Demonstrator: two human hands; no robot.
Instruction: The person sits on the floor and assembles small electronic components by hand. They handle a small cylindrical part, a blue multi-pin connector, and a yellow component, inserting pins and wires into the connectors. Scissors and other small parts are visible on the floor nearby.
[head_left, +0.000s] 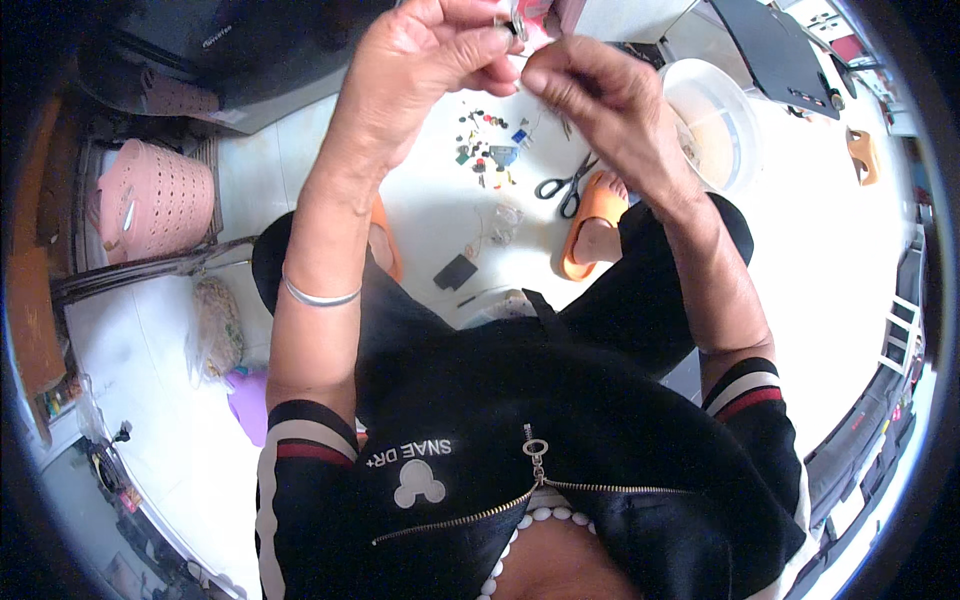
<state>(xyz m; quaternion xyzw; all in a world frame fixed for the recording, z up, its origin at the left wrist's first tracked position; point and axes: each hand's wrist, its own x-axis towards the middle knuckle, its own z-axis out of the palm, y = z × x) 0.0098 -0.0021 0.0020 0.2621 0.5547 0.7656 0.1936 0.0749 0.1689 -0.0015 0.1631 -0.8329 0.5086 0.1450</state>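
Observation:
Both of my hands are raised close together near the top edge of the view. My left hand (pixel 430 60) pinches a small silver-and-black piece (pixel 516 22) between thumb and fingers; its exact kind is too small to tell. Just right of it, my right hand (pixel 598 95) is closed, thumb against the curled forefinger. Whatever it pinches, if anything, is hidden. Below the hands, several tiny coloured parts (pixel 488 155) lie scattered on the white floor. A pair of black-handled scissors (pixel 568 188) rests beside them, closest to my right forearm.
An orange slipper (pixel 597 220) is on my right foot. Behind my right hand stands a translucent tub (pixel 735 120). A flat black piece (pixel 455 272) and a clear plastic bag (pixel 507 224) lie between my feet. At left are a pink basket (pixel 165 195) and a filled bag (pixel 217 325).

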